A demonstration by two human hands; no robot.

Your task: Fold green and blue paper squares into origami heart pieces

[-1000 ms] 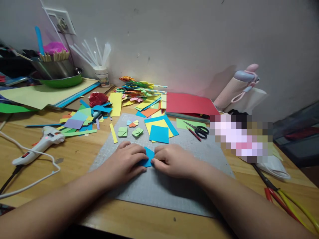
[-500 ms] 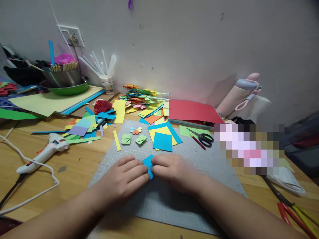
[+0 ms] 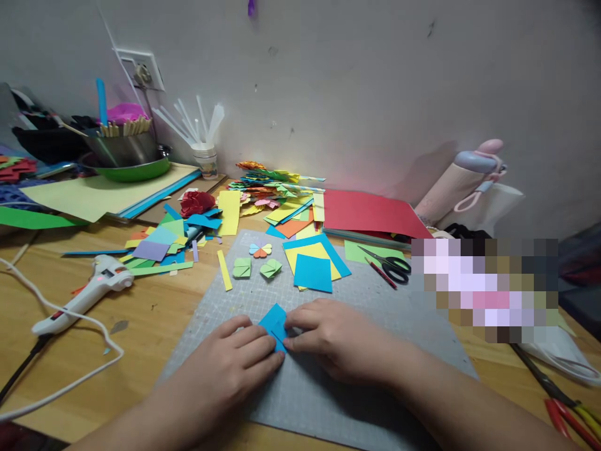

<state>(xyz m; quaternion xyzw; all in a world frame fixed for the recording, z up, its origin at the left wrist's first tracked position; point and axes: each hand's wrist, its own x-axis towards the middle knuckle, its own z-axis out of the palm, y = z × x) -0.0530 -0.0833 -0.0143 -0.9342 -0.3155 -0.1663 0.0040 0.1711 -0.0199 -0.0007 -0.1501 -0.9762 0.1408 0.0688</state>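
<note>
A small folded piece of blue paper (image 3: 276, 317) lies on the grey cutting mat (image 3: 300, 404), a crease line showing across it. My left hand (image 3: 237, 357) presses its fingertips onto the paper's left side. With bent fingers, my right hand (image 3: 333, 335) grips the right edge; the thumb is partly hidden. Just beyond lie two folded green paper pieces (image 3: 242, 268) and a small multicoloured paper flower (image 3: 261, 249). A blue square sheet (image 3: 313, 274) rests on a yellow sheet (image 3: 338, 268) behind my right hand.
A white glue gun (image 3: 84, 294) with its cord lies left, near a heap of paper scraps (image 3: 153, 250). Black-handled scissors (image 3: 394, 268) and a red pencil (image 3: 381, 274) lie right of the sheets. Red paper (image 3: 370, 213) sits at the back; larger scissors (image 3: 558, 401) lie far right.
Both hands stay on the blue paper, which now shows more of its surface and a crease between the fingers. The whole view has shifted slightly.
</note>
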